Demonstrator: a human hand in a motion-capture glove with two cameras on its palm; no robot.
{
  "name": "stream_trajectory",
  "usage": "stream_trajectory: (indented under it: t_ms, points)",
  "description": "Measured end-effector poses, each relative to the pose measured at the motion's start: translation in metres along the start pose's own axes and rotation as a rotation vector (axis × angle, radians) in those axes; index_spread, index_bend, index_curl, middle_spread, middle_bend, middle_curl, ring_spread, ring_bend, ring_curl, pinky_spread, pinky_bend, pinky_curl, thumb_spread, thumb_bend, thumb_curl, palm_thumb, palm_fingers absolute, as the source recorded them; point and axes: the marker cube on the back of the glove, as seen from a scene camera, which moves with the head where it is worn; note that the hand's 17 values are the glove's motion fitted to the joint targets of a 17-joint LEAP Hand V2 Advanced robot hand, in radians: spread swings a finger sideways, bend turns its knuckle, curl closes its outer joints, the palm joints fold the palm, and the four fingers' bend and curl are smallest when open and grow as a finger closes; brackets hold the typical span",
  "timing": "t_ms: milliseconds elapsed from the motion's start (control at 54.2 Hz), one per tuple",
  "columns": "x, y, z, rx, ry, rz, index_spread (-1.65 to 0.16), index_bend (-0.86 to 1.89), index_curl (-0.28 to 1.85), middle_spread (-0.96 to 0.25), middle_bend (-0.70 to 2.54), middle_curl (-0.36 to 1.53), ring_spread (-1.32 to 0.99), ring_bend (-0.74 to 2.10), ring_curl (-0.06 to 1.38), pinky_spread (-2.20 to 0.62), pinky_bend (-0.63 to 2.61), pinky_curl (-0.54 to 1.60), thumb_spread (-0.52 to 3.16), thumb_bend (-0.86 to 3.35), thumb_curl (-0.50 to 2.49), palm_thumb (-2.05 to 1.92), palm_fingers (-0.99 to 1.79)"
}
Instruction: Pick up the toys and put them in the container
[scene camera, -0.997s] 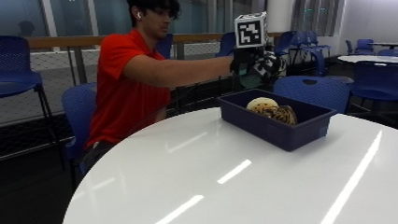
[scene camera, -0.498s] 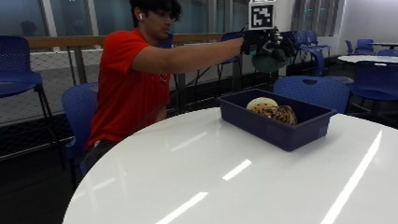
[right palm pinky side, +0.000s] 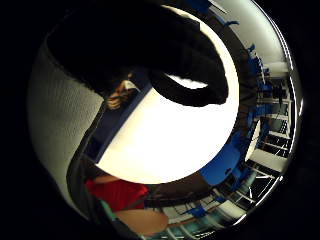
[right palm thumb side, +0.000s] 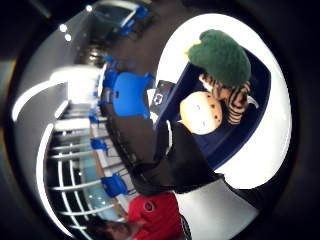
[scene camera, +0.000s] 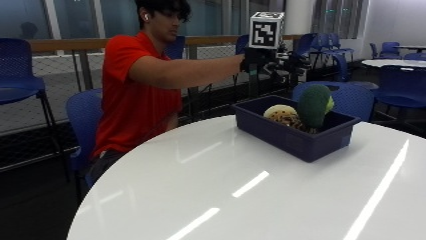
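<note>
Toys: green plush toy (scene camera: 314, 105) now sits upright in the blue container (scene camera: 279, 134), beside a cream round toy (right palm thumb side: 201, 112) and a striped one (right palm thumb side: 235, 102). Half a second ago the gloved right hand (scene camera: 266, 61) carried it above the bin. Now the hand hovers over the container with fingers relaxed, gripping nothing. Drop looks done; no toys visible on the white table (scene camera: 200, 190).

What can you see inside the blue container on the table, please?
The blue container holds a green plush toy, a round cream toy and a striped tiger-like toy. The container's floor beneath them is covered, so anything lying under the toys cannot be seen.
</note>
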Motion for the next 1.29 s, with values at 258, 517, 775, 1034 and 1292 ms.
stream_trajectory:
  t_ms: [258,517,775,1034,1292]
  points:
    - [0.061,0.039,0.012,0.05,-0.008,0.131,-0.36,0.14,0.32,-0.08,0.13,0.41,-0.01,0.24,0.41,0.13,1.13,0.37,1.25,-0.02,0.49,0.03,-0.16]
    - [0.126,0.082,0.04,0.029,-0.02,0.242,-0.35,0.15,0.31,-0.07,0.13,0.35,0.01,0.18,0.39,0.13,1.0,0.32,1.27,-0.02,0.43,0.02,-0.16]
    - [0.169,0.119,0.083,0.005,0.022,0.304,-0.34,0.16,0.3,-0.07,0.13,0.3,0.01,0.17,0.36,0.12,0.93,0.31,1.28,-0.01,0.39,0.03,-0.16]
    - [0.198,0.149,0.108,-0.022,0.021,0.336,-0.35,0.16,0.31,-0.07,0.13,0.27,0.01,0.16,0.32,0.12,0.87,0.3,1.28,-0.01,0.37,0.03,-0.17]
    - [0.213,0.177,0.103,0.009,0.005,0.339,-0.35,0.16,0.31,-0.07,0.14,0.25,0.01,0.16,0.29,0.11,0.85,0.3,1.28,-0.01,0.36,0.04,-0.16]
